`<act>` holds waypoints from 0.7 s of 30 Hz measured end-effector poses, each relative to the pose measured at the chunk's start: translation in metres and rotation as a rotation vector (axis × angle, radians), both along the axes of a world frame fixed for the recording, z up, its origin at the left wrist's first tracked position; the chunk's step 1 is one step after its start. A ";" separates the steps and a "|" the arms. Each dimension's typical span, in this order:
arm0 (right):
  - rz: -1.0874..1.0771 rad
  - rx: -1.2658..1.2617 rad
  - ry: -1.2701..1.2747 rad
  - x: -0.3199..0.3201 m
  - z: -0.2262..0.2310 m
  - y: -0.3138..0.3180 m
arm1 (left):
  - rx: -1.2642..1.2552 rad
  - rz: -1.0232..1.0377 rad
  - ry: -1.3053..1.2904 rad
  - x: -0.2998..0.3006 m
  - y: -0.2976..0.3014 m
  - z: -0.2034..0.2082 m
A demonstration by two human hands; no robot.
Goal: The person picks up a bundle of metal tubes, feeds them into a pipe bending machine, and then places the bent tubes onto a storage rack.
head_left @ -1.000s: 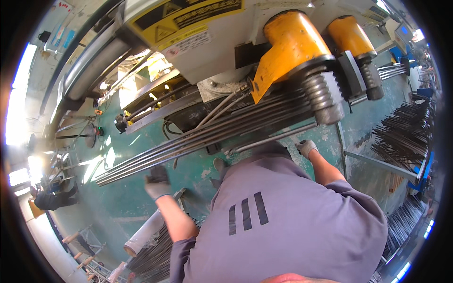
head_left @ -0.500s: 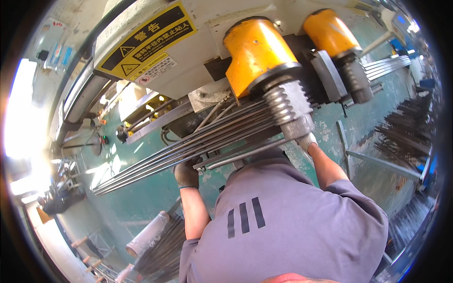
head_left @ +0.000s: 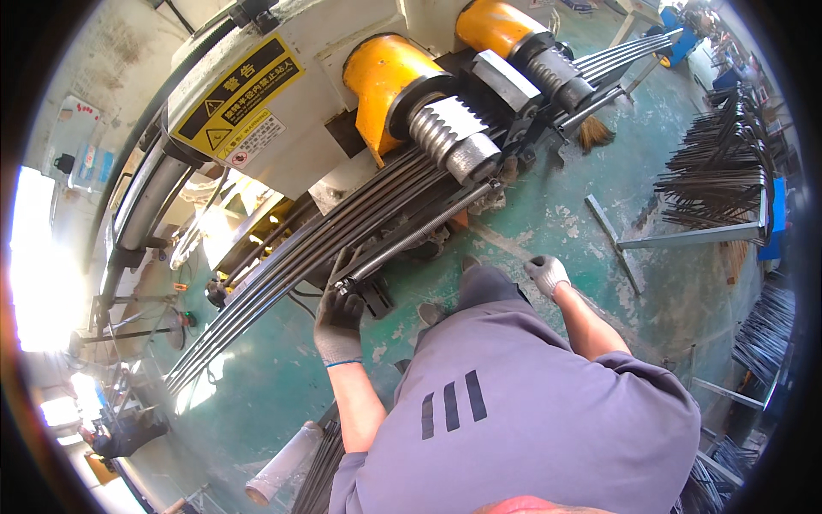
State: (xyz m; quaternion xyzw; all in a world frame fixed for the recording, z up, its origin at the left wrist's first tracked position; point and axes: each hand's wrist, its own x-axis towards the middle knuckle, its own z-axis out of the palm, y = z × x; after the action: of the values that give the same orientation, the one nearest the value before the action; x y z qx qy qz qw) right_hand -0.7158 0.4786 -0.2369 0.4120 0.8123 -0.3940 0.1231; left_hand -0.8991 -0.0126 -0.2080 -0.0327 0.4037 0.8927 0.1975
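Note:
My left hand (head_left: 340,324), in a grey-white glove with a dark palm, is raised beside the near end of a spring-wrapped rod (head_left: 419,238). Its fingers reach up toward the lower edge of a bundle of long metal rods (head_left: 300,244) and look stretched out; the contact is partly hidden. Out over the floor, away from the machine, my gloved right hand (head_left: 546,274) has its fingers curled in, with nothing visible in them. Above the spring, a ribbed metal cylinder (head_left: 449,133) sticks out of a yellow housing (head_left: 385,81).
A second yellow housing (head_left: 497,30) stands farther right. Warning labels (head_left: 240,94) mark the pale machine body. At right, a metal stand (head_left: 693,237) bears many dark rods (head_left: 715,171). A broom head (head_left: 593,133) rests near the rails. A plastic-wrapped roll (head_left: 287,463) lies lower left.
My right hand has come away from below the ribbed cylinder, back toward my body. My left hand stays by the spring's near end, its fingers now reaching farther up. The view has shifted.

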 end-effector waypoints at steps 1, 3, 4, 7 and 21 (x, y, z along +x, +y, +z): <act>-0.011 -0.021 0.031 -0.012 0.011 0.000 | 0.044 0.073 -0.067 -0.001 -0.001 0.007; -0.021 0.000 0.200 -0.038 0.024 0.003 | 0.132 0.226 -0.189 -0.004 -0.003 0.021; -0.055 -0.014 0.280 -0.050 0.028 0.006 | 0.105 0.275 -0.246 -0.008 0.014 0.065; 0.168 0.230 0.526 -0.092 0.040 0.026 | 0.139 0.280 -0.163 -0.005 0.020 0.104; -0.340 -0.422 1.144 -0.178 0.204 0.014 | -0.147 0.599 0.162 -0.028 0.062 0.225</act>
State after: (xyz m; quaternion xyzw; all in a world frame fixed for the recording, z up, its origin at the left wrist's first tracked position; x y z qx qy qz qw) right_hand -0.8937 0.4928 -0.0333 0.2262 0.5777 -0.7177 -0.3163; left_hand -0.9273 0.0493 0.0166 -0.0934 0.4540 0.8792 -0.1099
